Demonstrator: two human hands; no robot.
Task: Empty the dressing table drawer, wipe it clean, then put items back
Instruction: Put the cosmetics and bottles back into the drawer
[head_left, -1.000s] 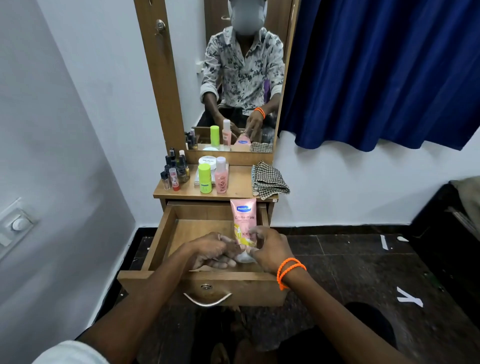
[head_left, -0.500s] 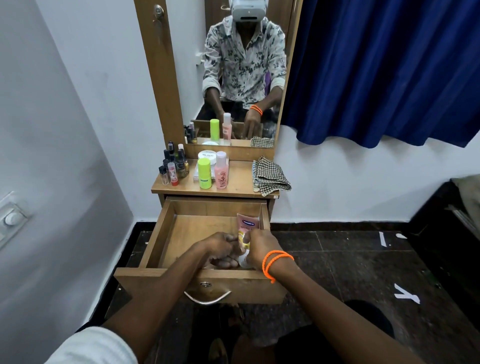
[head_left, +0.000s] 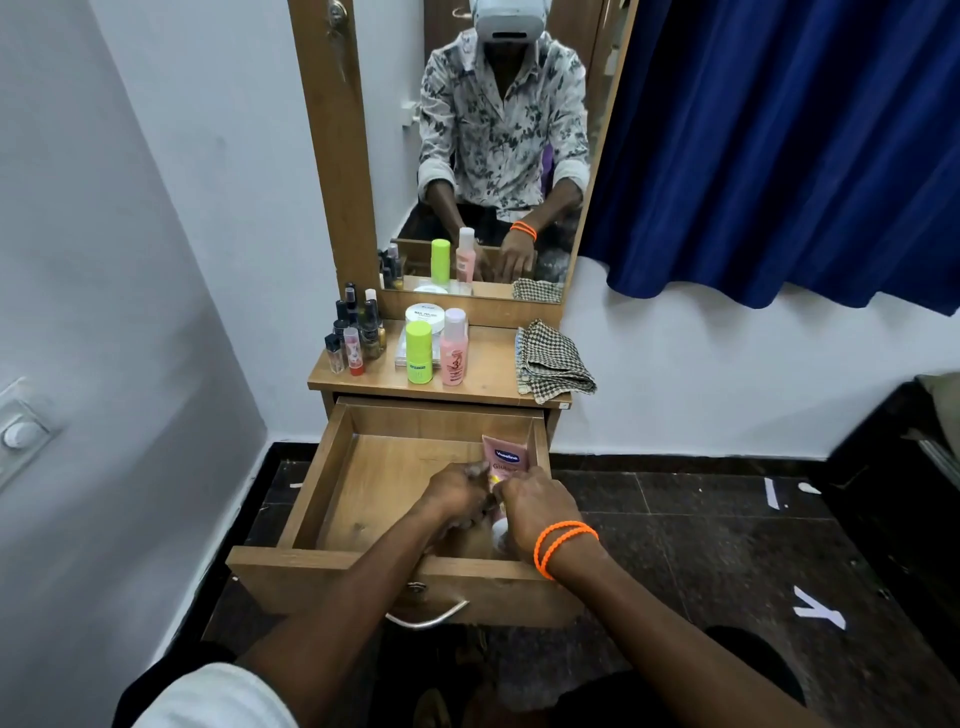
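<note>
The wooden drawer (head_left: 311, 483) of the dressing table is pulled out. A pink lotion tube (head_left: 506, 460) lies along its right side, white cap toward me. My right hand (head_left: 535, 506), with orange bands at the wrist, grips the tube's lower half. My left hand (head_left: 457, 493) sits beside it inside the drawer, fingers curled against the tube. On the tabletop (head_left: 493, 384) stand a green bottle (head_left: 420, 352), a pink bottle (head_left: 454, 347), a white jar (head_left: 426, 317), several small nail polish bottles (head_left: 358, 332) and a folded checked cloth (head_left: 550, 361).
A mirror (head_left: 483, 145) rises behind the tabletop and reflects me. A blue curtain (head_left: 779, 145) hangs at the right. A white wall with a switch (head_left: 21, 431) stands close on the left. The floor is dark tile with white tape marks (head_left: 818, 613).
The tube was held upright above the drawer; both hands have lowered it, and it now lies inside the drawer along the right wall.
</note>
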